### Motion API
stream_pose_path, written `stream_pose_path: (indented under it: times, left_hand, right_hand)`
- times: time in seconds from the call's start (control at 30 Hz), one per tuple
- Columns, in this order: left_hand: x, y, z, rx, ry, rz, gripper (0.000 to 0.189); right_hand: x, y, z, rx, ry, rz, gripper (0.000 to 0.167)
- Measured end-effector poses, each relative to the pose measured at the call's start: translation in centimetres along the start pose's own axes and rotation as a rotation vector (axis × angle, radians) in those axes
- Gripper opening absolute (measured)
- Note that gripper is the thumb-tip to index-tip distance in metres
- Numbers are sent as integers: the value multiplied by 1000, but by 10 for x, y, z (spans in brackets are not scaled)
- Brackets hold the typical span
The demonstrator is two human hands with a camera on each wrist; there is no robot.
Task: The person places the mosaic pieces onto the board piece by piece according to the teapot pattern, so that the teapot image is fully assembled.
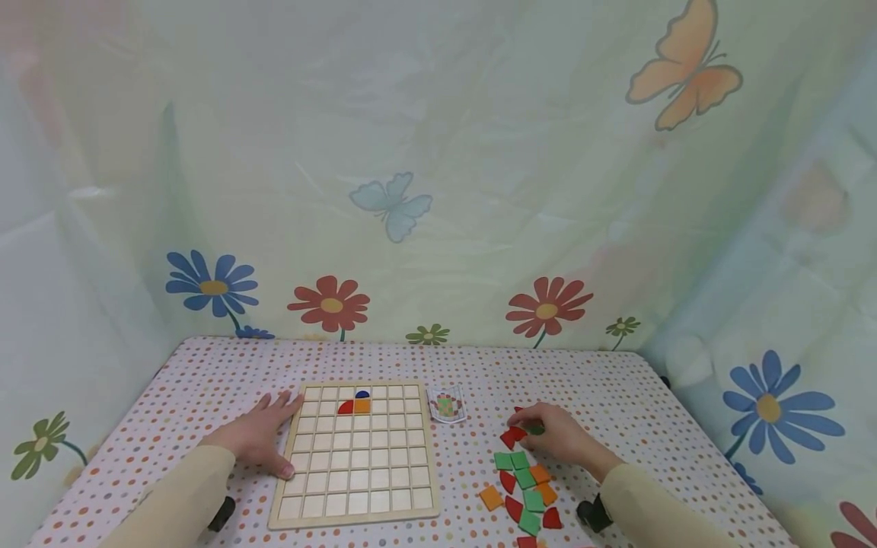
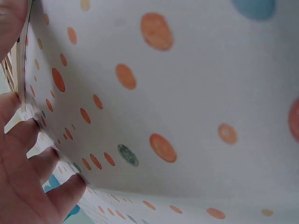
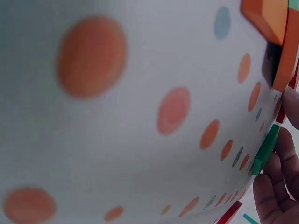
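Note:
My left hand (image 1: 260, 434) rests spread on the table at the left edge of a wooden grid board (image 1: 277, 511), thumb and index finger touching its frame. In the left wrist view, straight fingers (image 2: 44, 163) meet the spotted cloth. On the board sit a red quarter-circle tile (image 1: 346, 407), an orange square tile (image 1: 361, 406) and a small blue rounded tile (image 1: 362, 394). My right hand (image 1: 558, 435) is low over the loose tiles, its thumb and fingers around a green tile (image 3: 266, 149). Red tiles (image 1: 511, 437) lie right by its thumb.
Loose green (image 1: 533, 500), orange (image 1: 491, 498) and red tiles (image 1: 552, 518) are strewn right of the board. A small pattern card (image 1: 447, 405) lies beside the board's upper right. A flowered curtain (image 1: 445, 190) hangs behind the spotted table (image 1: 226, 365).

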State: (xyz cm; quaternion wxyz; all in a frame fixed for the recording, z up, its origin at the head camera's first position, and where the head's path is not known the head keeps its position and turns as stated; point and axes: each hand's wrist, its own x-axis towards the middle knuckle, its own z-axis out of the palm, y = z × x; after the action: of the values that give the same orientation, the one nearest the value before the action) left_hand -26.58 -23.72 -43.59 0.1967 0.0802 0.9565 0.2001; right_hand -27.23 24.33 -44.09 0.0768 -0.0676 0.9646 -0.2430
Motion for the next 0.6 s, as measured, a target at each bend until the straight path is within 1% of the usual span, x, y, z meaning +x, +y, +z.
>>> stream_pose_path:
  times: [0.27, 0.5, 0.6]
  left_hand:
    - [2, -2, 1, 4, 5, -8, 124]
    - [1, -1, 1, 0, 7, -6, 124]
    - [1, -1, 1, 3, 10, -6, 125]
  right_hand:
    - [3, 0, 0, -25, -19, -2, 28]
    - [3, 0, 0, -19, -10, 12, 20]
    - [3, -1, 0, -12, -5, 24, 19]
